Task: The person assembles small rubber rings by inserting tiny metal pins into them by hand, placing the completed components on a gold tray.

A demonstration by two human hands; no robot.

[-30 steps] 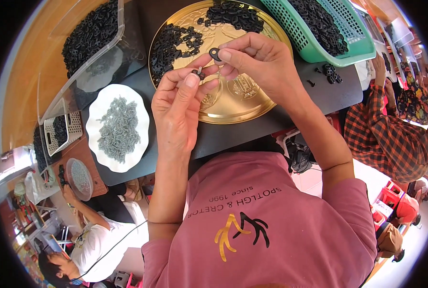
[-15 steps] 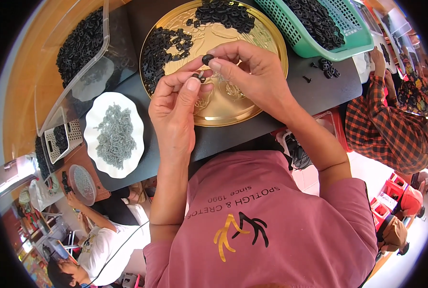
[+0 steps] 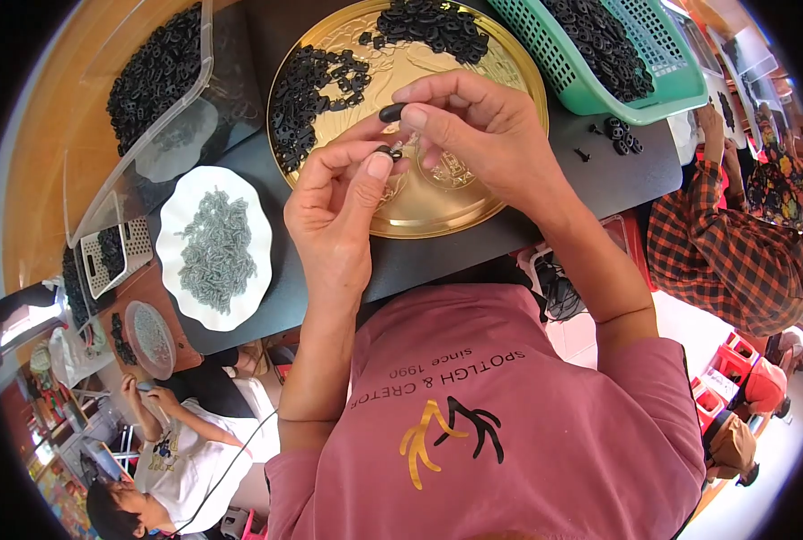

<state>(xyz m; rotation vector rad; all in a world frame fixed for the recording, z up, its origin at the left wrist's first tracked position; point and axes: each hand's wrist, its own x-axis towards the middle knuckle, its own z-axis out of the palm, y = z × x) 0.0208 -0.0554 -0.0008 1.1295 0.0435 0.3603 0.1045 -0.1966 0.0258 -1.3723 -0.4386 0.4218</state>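
Observation:
Over a round gold tray (image 3: 473,202), my left hand (image 3: 338,202) pinches a small black plastic piece (image 3: 386,151) between thumb and forefinger. My right hand (image 3: 487,135) holds a smooth black oval piece (image 3: 391,112) by the thumb and fingertips, just above and apart from the left one. Two heaps of black plastic pieces lie on the tray: flat ones with holes (image 3: 307,103) at its left, more (image 3: 437,31) at its far side. To the left, a white scalloped dish (image 3: 259,270) bears a pile of thin grey metal pieces (image 3: 217,252), too small to tell exactly.
A green basket (image 3: 545,63) of black parts stands at the far right, a clear bin (image 3: 205,72) of them at the far left. A few loose black pieces (image 3: 619,135) lie right of the tray. Co-workers sit at left (image 3: 203,450) and right (image 3: 725,243).
My hands have shifted slightly right and down. The right hand's piece has turned from a round to a longer outline. At left, the co-worker's hands have moved away from the bowl.

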